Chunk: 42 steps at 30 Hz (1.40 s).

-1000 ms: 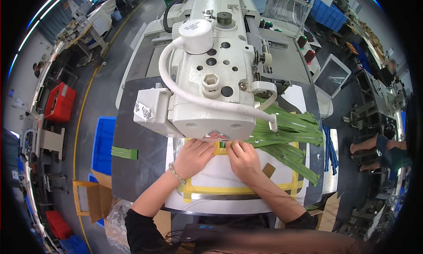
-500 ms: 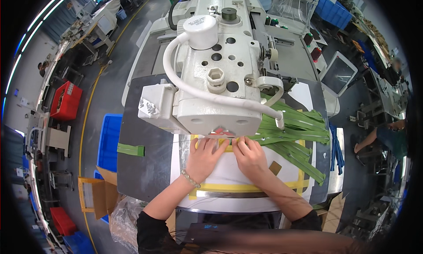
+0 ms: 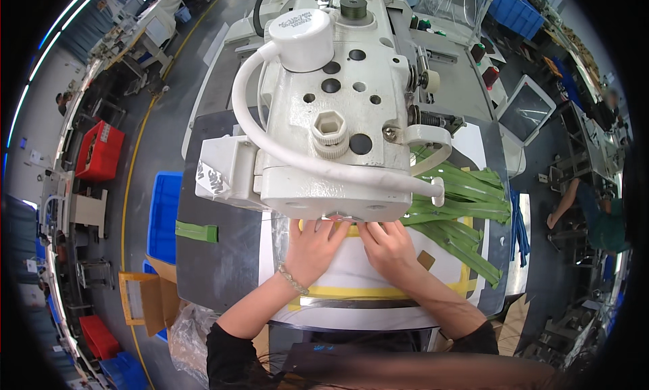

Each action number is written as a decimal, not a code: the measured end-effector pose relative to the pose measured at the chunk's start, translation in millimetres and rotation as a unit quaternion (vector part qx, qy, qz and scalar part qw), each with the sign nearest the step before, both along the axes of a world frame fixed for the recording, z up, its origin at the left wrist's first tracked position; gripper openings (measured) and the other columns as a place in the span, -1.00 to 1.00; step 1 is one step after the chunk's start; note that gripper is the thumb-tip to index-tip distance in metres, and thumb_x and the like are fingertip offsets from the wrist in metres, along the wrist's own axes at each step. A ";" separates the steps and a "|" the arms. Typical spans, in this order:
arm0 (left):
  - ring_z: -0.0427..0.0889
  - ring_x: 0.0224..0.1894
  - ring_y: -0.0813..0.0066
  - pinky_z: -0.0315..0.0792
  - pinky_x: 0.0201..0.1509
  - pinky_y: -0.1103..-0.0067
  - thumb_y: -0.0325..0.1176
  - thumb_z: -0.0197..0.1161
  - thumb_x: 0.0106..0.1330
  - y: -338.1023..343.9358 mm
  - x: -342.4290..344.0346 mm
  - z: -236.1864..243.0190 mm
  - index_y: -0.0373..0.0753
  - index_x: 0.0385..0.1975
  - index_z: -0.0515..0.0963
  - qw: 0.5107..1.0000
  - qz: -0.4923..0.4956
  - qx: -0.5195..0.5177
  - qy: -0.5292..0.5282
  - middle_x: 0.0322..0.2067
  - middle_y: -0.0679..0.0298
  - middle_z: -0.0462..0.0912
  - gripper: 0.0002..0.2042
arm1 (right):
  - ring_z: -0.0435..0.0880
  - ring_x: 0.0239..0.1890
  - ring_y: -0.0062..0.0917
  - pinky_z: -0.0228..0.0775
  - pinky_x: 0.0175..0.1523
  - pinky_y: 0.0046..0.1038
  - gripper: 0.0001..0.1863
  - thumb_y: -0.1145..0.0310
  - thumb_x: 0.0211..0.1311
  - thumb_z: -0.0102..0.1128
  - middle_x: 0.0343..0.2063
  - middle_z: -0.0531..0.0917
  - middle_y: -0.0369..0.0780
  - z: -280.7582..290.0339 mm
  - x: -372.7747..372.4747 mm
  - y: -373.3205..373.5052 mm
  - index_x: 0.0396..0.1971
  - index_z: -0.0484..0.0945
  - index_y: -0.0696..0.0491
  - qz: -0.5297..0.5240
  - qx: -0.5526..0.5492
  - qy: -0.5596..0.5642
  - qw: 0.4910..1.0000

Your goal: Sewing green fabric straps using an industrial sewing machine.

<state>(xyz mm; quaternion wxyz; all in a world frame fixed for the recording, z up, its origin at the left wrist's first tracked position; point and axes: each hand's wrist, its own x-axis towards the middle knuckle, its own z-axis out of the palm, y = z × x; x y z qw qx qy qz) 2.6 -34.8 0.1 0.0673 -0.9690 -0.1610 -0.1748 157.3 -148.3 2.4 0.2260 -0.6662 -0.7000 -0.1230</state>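
Under the front of the white sewing machine head (image 3: 331, 187), my left hand (image 3: 314, 248) rests with fingers stretched forward and apart, their tips partly hidden by the head. Beside it my right hand (image 3: 389, 248) has its fingers curled at the front edge of the head; what they grip is hidden. Both are over a white plate bordered with yellow tape (image 3: 358, 292). Several green zipper tapes (image 3: 466, 241) fan out to the right of my right hand. A short folded green piece (image 3: 196, 231) lies on the dark table at the left.
A touchscreen (image 3: 524, 109) and thread spools (image 3: 490, 75) stand at the back right. Blue strips (image 3: 520, 227) hang at the right. A blue bin (image 3: 162, 214), a cardboard box (image 3: 155, 302) and a red bin (image 3: 98, 153) are at the left. A seated person (image 3: 598, 221) is at far right.
Both hands have shifted slightly deeper under the machine head, so more of my fingertips and the small green piece seen between them earlier are now hidden. The view has also moved slightly.
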 end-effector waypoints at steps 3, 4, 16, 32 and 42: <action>0.47 -0.08 0.44 0.14 0.12 0.13 -0.32 0.13 0.12 -7.2 4.3 0.2 0.01 -0.02 0.55 1.000 0.027 0.005 -0.006 -0.11 0.41 0.52 -0.64 | 0.56 -0.17 -0.23 0.43 -0.11 -0.38 -0.71 0.48 -0.06 0.11 -0.24 0.52 -0.02 2.3 -0.9 0.6 -0.29 0.57 0.27 -0.004 0.001 -0.003 1.000; 0.47 -0.08 0.45 0.17 0.10 0.16 -0.33 0.14 0.12 -8.4 5.1 0.5 0.00 -0.04 0.55 0.999 0.039 0.014 -0.006 -0.12 0.41 0.53 -0.65 | 0.56 -0.17 -0.23 0.43 -0.11 -0.38 -0.71 0.48 -0.06 0.11 -0.24 0.52 -0.02 3.4 -1.1 1.2 -0.29 0.57 0.27 -0.005 0.003 -0.009 1.000; 0.49 -0.10 0.44 0.21 0.08 0.18 -0.33 0.15 0.13 -8.3 10.2 0.7 -0.02 -0.10 0.56 0.999 0.044 0.031 -0.006 -0.17 0.39 0.53 -0.69 | 0.56 -0.17 -0.27 0.42 -0.10 -0.39 -0.67 0.50 0.03 0.09 -0.26 0.53 -0.05 -1.0 -0.5 2.2 -0.18 0.55 0.30 -0.009 -0.004 -0.002 1.000; 0.48 -0.13 0.45 0.20 0.07 0.16 -0.27 0.20 0.15 -5.7 9.2 0.7 -0.01 -0.09 0.55 0.999 0.042 0.026 0.004 -0.18 0.39 0.51 -0.71 | 0.56 -0.17 -0.28 0.43 -0.09 -0.41 -0.67 0.50 0.03 0.09 -0.27 0.52 -0.06 -0.7 -2.9 1.7 -0.16 0.54 0.30 -0.019 -0.006 -0.021 1.000; 0.43 -0.03 0.35 0.14 0.13 0.14 -0.25 0.29 0.09 -3.0 4.6 2.3 0.02 -0.04 0.54 0.999 0.041 -0.007 0.027 -0.11 0.37 0.49 -0.63 | 0.56 -0.08 -0.21 0.42 -0.02 -0.36 -0.66 0.48 -0.09 0.12 -0.17 0.55 0.00 -5.2 -6.0 -2.6 -0.23 0.52 0.27 -0.025 0.001 0.026 0.999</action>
